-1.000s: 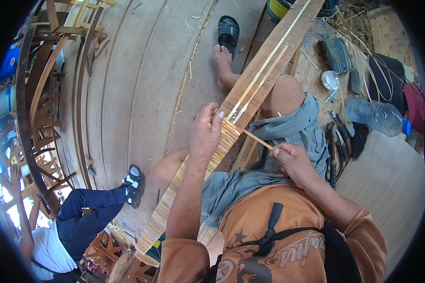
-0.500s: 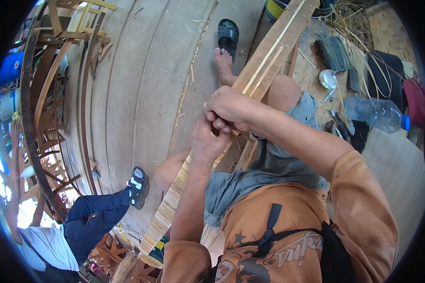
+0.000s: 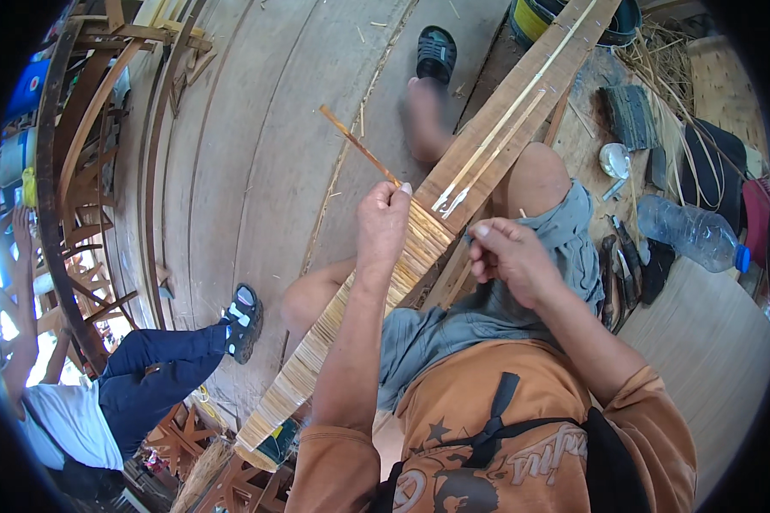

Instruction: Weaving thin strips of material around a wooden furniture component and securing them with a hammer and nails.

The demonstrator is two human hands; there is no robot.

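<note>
Left of the plank (image 3: 515, 126), the thin brown strip (image 3: 359, 146) points outward from the nearer left hand (image 3: 382, 227), fingers clamped on its end, long axis roughly crosswise to the plank; right of the plank, the right hand (image 3: 515, 256) curls, whether gripping I cannot tell.

The long board (image 3: 562, 64) is made of matt, grained wood, smeared with wet-looking paste (image 3: 450, 205). By the cane-like strips (image 3: 304, 376) a ribbed, lightly glossy surface is formed. The floorboards (image 3: 265, 154) are left dull and rough. The water bottle (image 3: 684, 227) is moulded from clear, glossy plastic; the shorts (image 3: 566, 224) are sewn from matt, creased cloth.
</note>
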